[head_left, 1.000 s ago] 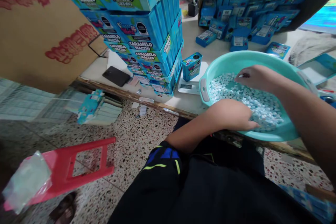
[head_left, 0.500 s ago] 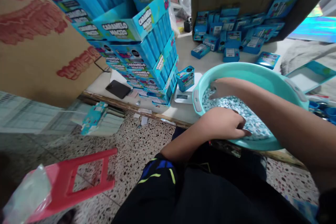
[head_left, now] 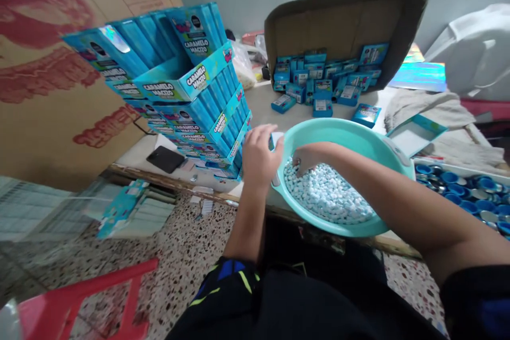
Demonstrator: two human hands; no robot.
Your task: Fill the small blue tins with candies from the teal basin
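My right hand (head_left: pixel 309 158) reaches into the turquoise basin (head_left: pixel 354 128), at its left side. Its fingers are curled into the pale blue and white candies (head_left: pixel 332 196), with the fingertips partly buried. Outside the rim, my left hand (head_left: pixel 260 153) is raised with thumb and fingers apart. It is in front of a small blue box (head_left: pixel 272 143), which it mostly hides; whether it touches the box I cannot tell. A bit of the white scale (head_left: pixel 278 137) shows behind that hand.
Stacked blue display cartons (head_left: pixel 191 117) rise at the left, near a black phone (head_left: pixel 165 159). Behind the basin, a cardboard box (head_left: pixel 342 21) lies open with several small blue boxes. Blue-rimmed tins (head_left: pixel 458 189) fill a tray at right. A red stool (head_left: pixel 87 297) stands below left.
My left hand has left the candies and moved out of the basin to the small box. My right hand stays in the candies. The view has tilted up and shifted right.
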